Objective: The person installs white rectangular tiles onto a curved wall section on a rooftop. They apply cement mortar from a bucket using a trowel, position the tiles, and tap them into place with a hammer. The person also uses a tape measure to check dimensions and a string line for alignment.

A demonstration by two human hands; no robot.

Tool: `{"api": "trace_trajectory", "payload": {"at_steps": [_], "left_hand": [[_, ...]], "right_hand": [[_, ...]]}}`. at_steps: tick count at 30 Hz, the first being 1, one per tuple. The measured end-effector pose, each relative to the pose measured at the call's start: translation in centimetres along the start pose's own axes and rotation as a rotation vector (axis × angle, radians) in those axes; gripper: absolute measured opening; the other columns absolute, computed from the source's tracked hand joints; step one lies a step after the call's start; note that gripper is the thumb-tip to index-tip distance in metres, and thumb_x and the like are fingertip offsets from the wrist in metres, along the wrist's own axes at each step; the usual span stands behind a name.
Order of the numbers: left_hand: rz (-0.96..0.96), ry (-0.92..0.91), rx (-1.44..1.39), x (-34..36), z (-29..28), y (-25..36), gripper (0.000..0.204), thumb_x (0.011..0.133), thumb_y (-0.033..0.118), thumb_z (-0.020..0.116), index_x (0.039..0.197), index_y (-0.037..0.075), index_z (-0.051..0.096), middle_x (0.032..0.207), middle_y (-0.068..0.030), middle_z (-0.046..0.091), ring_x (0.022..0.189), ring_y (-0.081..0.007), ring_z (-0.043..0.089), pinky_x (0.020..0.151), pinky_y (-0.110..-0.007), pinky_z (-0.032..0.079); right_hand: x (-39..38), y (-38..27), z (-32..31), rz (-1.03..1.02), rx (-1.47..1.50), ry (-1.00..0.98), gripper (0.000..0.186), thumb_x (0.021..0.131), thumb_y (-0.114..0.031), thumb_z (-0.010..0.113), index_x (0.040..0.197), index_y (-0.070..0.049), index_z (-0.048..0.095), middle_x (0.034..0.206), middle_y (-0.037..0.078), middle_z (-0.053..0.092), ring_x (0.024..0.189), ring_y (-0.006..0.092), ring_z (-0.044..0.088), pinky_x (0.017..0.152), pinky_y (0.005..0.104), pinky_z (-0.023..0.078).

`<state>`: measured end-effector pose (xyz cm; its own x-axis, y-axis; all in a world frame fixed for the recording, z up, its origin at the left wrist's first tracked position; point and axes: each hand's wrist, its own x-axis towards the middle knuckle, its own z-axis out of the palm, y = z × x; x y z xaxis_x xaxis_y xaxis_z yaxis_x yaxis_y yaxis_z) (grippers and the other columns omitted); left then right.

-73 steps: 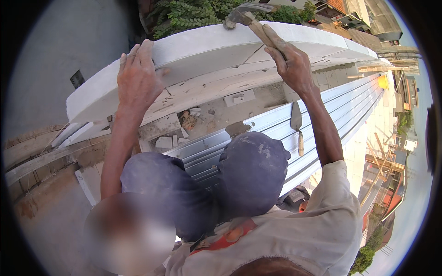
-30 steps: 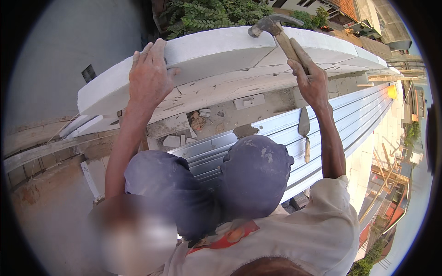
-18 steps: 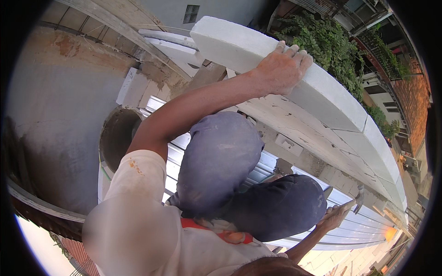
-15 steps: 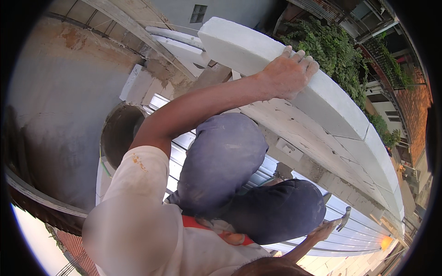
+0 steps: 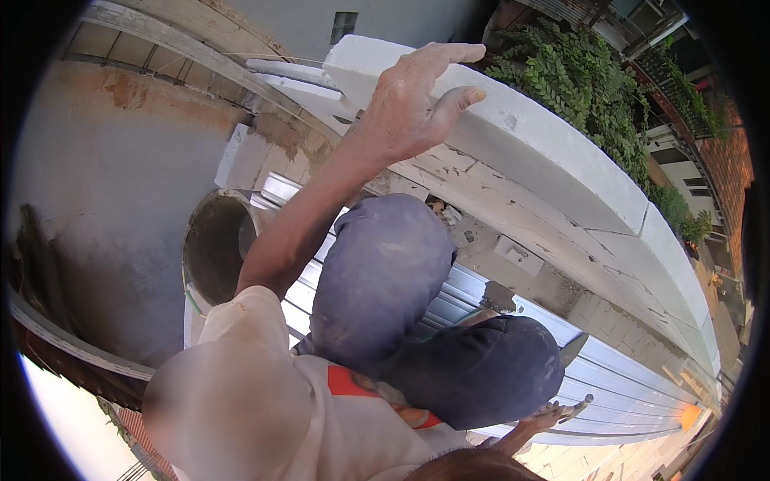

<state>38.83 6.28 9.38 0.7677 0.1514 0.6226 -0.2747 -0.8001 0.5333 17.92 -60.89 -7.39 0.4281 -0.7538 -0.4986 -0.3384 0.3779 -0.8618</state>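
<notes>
My left hand (image 5: 417, 100) is at the upper part of the curved white block wall (image 5: 561, 148), near its left end. Its thumb and fingers are apart with nothing between them; I cannot tell whether they touch the block. My right hand (image 5: 542, 417) is low on the right beside my dark-trousered knee, closed on a hammer (image 5: 576, 409), partly hidden and small in the view. A trowel blade (image 5: 571, 347) shows beyond that knee, lying on the ribbed metal sheet (image 5: 622, 385). My bent knees (image 5: 381, 272) cover much of the sheet.
A grey round bucket (image 5: 212, 252) stands left of my knees. Block rubble (image 5: 449, 212) and loose pieces lie along the foot of the wall. An orange object (image 5: 688, 415) is at the sheet's far end. Leafy plants (image 5: 577, 96) and tiled roofs lie beyond the wall.
The view has swung round since the earliest frames. The hammer has moved from atop the wall down to the right. My left hand has slid left along the block and spread its fingers.
</notes>
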Motion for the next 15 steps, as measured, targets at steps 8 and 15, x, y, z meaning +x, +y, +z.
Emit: {"api": "trace_trajectory", "payload": {"at_steps": [8,15], "left_hand": [[-1.018,0.075,-0.257,-10.8,-6.4,-2.9,0.021,0.1,0.02,0.076,0.099,-0.001,0.071,0.078,-0.0039,0.07,0.065,-0.007,0.061,0.064,-0.024,0.051],[-0.967,0.105,-0.209,-13.9,-6.1,-6.0,0.039,0.101,0.019,0.071,0.129,-0.007,0.062,0.111,-0.0144,0.07,0.101,-0.0168,0.067,0.09,-0.029,0.054]], "right_hand": [[-3.5,-3.1,6.8,-0.093,0.006,0.029,0.024,0.107,-0.032,0.061,0.107,-0.009,0.054,0.072,-0.003,0.042,0.053,0.0086,0.042,0.046,0.0246,0.038],[-10.5,-2.1,13.4,-0.425,-0.326,-0.124,0.029,0.097,-0.022,0.076,0.109,-0.001,0.059,0.074,0.004,0.059,0.058,0.0113,0.052,0.052,0.0285,0.042]]}}
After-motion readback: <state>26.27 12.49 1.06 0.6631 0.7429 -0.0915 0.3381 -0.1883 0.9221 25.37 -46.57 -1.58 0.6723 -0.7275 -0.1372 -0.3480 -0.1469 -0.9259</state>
